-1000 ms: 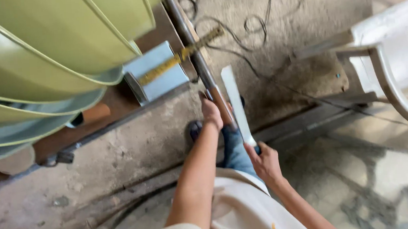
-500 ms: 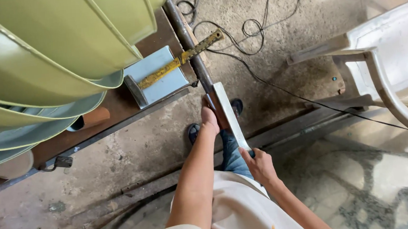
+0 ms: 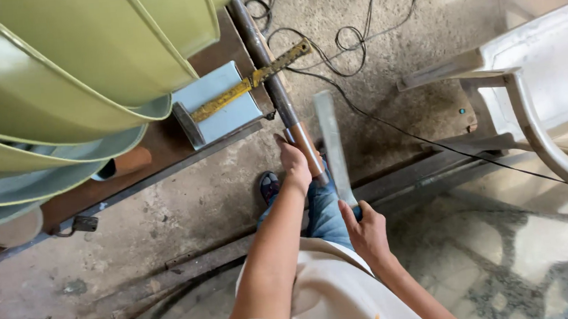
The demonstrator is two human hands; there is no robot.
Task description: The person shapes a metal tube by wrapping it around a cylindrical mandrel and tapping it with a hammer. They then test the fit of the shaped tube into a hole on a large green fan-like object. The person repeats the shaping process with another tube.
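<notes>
Since before, the right hand (image 3: 368,230) has swung its clamped flat strip (image 3: 332,142) parallel to the pipe (image 3: 277,89) the left hand (image 3: 294,164) grips.

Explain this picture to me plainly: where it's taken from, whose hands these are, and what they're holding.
The picture comes from a camera worn on a person's head, looking down past their own arms and knee to a rough concrete floor. There is no machine, only two bare hands. The left hand grips the brown end of a long metal pipe that runs away across the floor. The right hand holds the near end of a flat pale metal strip, which points forward beside the pipe. On the left are curved green metal sheets, a light blue plate with a yellow bar across it, and a black cable looping over the floor. A white chair stands on the right.
</notes>
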